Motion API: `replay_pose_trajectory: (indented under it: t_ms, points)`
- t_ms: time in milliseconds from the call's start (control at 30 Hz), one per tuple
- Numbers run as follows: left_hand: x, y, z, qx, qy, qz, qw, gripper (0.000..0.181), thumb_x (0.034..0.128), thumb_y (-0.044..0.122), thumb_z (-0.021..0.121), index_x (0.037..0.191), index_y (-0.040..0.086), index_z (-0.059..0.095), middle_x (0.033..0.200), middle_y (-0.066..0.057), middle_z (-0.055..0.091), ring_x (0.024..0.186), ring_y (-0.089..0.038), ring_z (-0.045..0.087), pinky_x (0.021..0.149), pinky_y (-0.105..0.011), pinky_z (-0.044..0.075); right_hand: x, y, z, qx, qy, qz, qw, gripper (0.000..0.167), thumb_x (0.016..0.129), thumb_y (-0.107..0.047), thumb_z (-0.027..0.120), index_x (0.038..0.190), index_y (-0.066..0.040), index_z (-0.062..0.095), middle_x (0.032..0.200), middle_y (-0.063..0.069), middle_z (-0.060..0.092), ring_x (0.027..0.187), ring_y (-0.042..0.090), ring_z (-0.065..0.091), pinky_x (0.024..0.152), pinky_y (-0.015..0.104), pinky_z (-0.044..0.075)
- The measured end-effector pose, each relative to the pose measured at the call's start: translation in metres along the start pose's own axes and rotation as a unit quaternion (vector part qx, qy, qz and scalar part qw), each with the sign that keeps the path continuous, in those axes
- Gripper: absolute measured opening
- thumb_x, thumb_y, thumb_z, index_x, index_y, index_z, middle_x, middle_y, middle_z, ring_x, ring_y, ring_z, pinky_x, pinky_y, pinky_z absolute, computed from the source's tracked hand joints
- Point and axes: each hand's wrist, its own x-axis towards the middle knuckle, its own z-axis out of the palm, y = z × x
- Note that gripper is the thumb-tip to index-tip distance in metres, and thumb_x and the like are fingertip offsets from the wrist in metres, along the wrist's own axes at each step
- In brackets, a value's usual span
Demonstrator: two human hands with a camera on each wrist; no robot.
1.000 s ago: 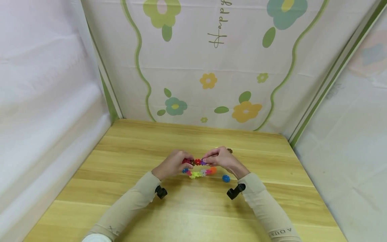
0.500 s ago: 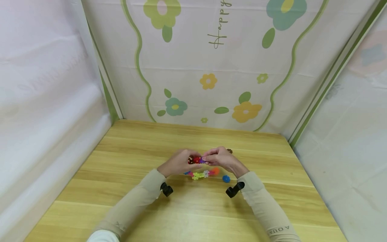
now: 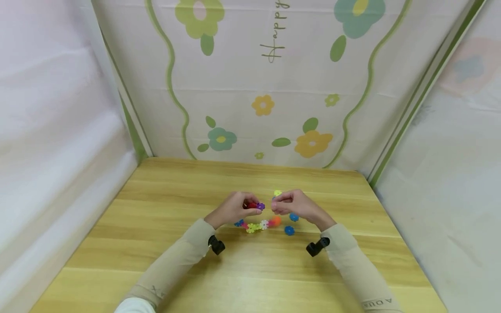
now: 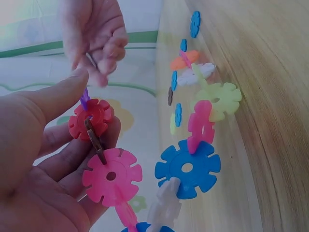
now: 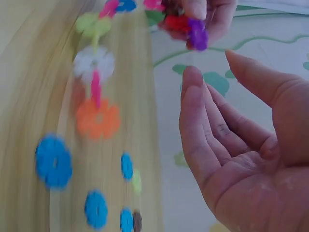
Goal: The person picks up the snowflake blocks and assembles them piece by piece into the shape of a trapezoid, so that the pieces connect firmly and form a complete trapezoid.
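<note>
A chain of interlocking flower-shaped plastic discs hangs from my left hand point(image 3: 234, 209). Its thumb and fingers pinch the chain near the red disc point(image 4: 90, 120), and the purple end disc point(image 3: 260, 206) sticks out toward the right. Below follow brown, pink point(image 4: 112, 176) and blue point(image 4: 187, 169) discs; farther along come yellow-green, white point(image 5: 94, 64) and an orange disc point(image 5: 98, 118) at the other end. My right hand point(image 3: 298, 206) is just right of the purple disc, apart from it. In the right wrist view its thumb and fingers are spread, with nothing visible between them.
On the wooden table point(image 3: 250, 274), loose blue discs point(image 3: 289, 230) lie below and beside my right hand. A yellow-green disc point(image 3: 278, 193) lies behind it, and a brown disc point(image 5: 138, 221) shows in the right wrist view. Printed cloth point(image 3: 235, 78) walls stand around the table.
My right hand has let go of the purple disc and drawn back to the right. The left hand has shifted right along the chain. More loose discs show beside the right hand.
</note>
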Motion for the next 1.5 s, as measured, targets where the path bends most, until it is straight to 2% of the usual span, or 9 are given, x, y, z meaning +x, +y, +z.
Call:
replay_pose_trajectory:
  t_ms: [100, 233, 300, 400, 600, 800, 1067, 1267, 1500]
  points:
    - [-0.002, -0.001, 0.0, -0.004, -0.001, -0.009, 1.0, 0.023, 0.0981, 0.026, 0.077, 0.111, 0.007, 0.076, 0.097, -0.003, 0.076, 0.077, -0.013, 0.065, 0.066, -0.021, 0.056, -0.014, 0.014, -0.011, -0.091, 0.014, -0.029, 0.9954, 0.039, 0.102, -0.032, 0.072, 0.126, -0.001, 0.073, 0.112, 0.019, 0.078, 0.101, 0.035, 0.075, 0.092, 0.051, 0.062]
    - [-0.002, -0.001, 0.0, -0.007, -0.002, -0.012, 0.9999, 0.022, 0.0983, 0.025, 0.077, 0.112, 0.007, 0.075, 0.099, -0.003, 0.076, 0.081, -0.013, 0.066, 0.067, -0.021, 0.055, -0.031, 0.032, -0.016, -0.198, 0.026, -0.064, 0.9778, 0.033, 0.099, -0.024, 0.077, 0.12, 0.002, 0.075, 0.1, 0.005, 0.077, 0.088, 0.016, 0.071, 0.079, 0.032, 0.062]
    - [-0.002, -0.001, 0.001, -0.003, -0.003, -0.013, 0.9999, 0.023, 0.0982, 0.025, 0.077, 0.112, 0.007, 0.075, 0.1, -0.002, 0.077, 0.083, -0.013, 0.066, 0.067, -0.021, 0.055, -0.037, 0.041, -0.015, -0.232, 0.03, -0.076, 0.9694, 0.033, 0.097, -0.022, 0.079, 0.118, 0.003, 0.076, 0.098, 0.002, 0.077, 0.084, 0.009, 0.068, 0.076, 0.024, 0.06]
    - [-0.002, -0.002, 0.001, 0.001, -0.003, -0.011, 0.9999, 0.023, 0.0981, 0.026, 0.077, 0.112, 0.007, 0.075, 0.1, -0.003, 0.077, 0.084, -0.015, 0.067, 0.068, -0.021, 0.056, -0.043, 0.054, -0.009, -0.26, 0.031, -0.077, 0.9619, 0.033, 0.095, -0.022, 0.082, 0.118, 0.001, 0.076, 0.1, 0.001, 0.075, 0.084, 0.005, 0.064, 0.076, 0.022, 0.058]
    - [-0.001, -0.001, 0.004, -0.002, -0.006, -0.011, 0.9999, 0.023, 0.0978, 0.025, 0.078, 0.112, 0.008, 0.075, 0.102, -0.003, 0.077, 0.085, -0.012, 0.068, 0.071, -0.021, 0.058, -0.043, 0.07, 0.001, -0.261, 0.032, -0.07, 0.9623, 0.027, 0.094, -0.022, 0.082, 0.116, -0.006, 0.077, 0.099, -0.001, 0.07, 0.084, 0.006, 0.06, 0.075, 0.022, 0.056]
    - [-0.002, 0.001, 0.004, -0.003, -0.01, -0.003, 0.9999, 0.024, 0.0989, 0.023, 0.076, 0.118, 0.007, 0.076, 0.104, -0.003, 0.078, 0.084, -0.009, 0.067, 0.071, -0.02, 0.058, -0.039, 0.071, 0.002, -0.245, 0.037, -0.063, 0.9667, 0.016, 0.094, -0.016, 0.082, 0.105, -0.007, 0.076, 0.095, -0.001, 0.068, 0.082, 0.008, 0.059, 0.073, 0.022, 0.055]
    - [-0.003, 0.0, 0.002, -0.003, -0.009, 0.004, 0.9999, 0.023, 0.1002, 0.02, 0.075, 0.119, 0.008, 0.076, 0.106, -0.003, 0.077, 0.088, -0.009, 0.068, 0.073, -0.02, 0.058, -0.032, 0.069, 0.004, -0.167, 0.013, -0.021, 0.9857, 0.011, 0.092, -0.015, 0.083, 0.095, -0.013, 0.073, 0.091, 0.0, 0.072, 0.082, 0.014, 0.066, 0.074, 0.023, 0.059]
    - [-0.005, -0.001, 0.001, -0.01, -0.005, -0.002, 0.9999, 0.022, 0.1003, 0.021, 0.074, 0.119, 0.009, 0.075, 0.106, -0.002, 0.077, 0.091, -0.01, 0.069, 0.076, -0.02, 0.059, -0.027, 0.057, -0.006, -0.108, 0.033, -0.045, 0.9926, 0.012, 0.095, -0.013, 0.08, 0.1, -0.005, 0.071, 0.096, 0.011, 0.072, 0.086, 0.019, 0.068, 0.074, 0.026, 0.059]
    - [-0.006, -0.001, -0.001, -0.012, -0.001, 0.012, 0.9999, 0.021, 0.1006, 0.019, 0.074, 0.118, 0.007, 0.075, 0.106, -0.005, 0.078, 0.091, -0.013, 0.07, 0.079, -0.025, 0.061, -0.015, 0.023, -0.011, -0.099, 0.058, -0.092, 0.9891, 0.011, 0.096, -0.013, 0.079, 0.102, -0.007, 0.072, 0.097, 0.011, 0.074, 0.089, 0.034, 0.072, 0.076, 0.038, 0.063]
